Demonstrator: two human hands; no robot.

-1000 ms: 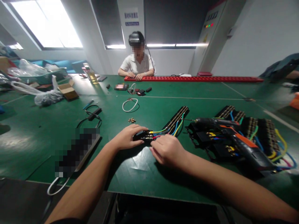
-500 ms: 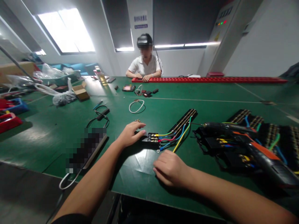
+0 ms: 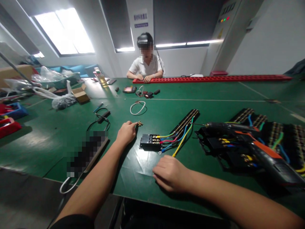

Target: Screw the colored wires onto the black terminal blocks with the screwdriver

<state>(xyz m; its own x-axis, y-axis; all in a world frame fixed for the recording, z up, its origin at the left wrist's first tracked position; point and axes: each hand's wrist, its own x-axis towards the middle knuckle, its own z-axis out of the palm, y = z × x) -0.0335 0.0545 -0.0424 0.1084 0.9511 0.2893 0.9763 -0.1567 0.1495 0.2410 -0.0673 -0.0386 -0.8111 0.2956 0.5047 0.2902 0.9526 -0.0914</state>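
Note:
My left hand (image 3: 126, 132) reaches out over the green table, its fingers curled and drawn together, the fingertips touching a small pile of brass-coloured screws (image 3: 139, 123). Whether a screw is between them is hidden. Right of it lies a black terminal block (image 3: 150, 142) with yellow, red and blue wires attached, leading toward a black strip with brass contacts (image 3: 186, 121). One blue wire (image 3: 168, 148) ends in a loose ring lug. My right hand (image 3: 170, 173) rests closed on the table just in front, by the lower end of a yellow wire (image 3: 182, 141); what its fingers hold is hidden.
A black and orange power screwdriver (image 3: 259, 144) lies at the right over more wired blocks and strips. A dark pixelated device (image 3: 88, 154) with cables sits at the left. Across the table (image 3: 107, 105) a person (image 3: 146, 65) handles a long red slotted rail (image 3: 214, 78).
My left hand has drawn back from the terminal block and shifted to the screw pile, its spread fingers now curled in. My right hand stays by the yellow wire. The view shifted slightly.

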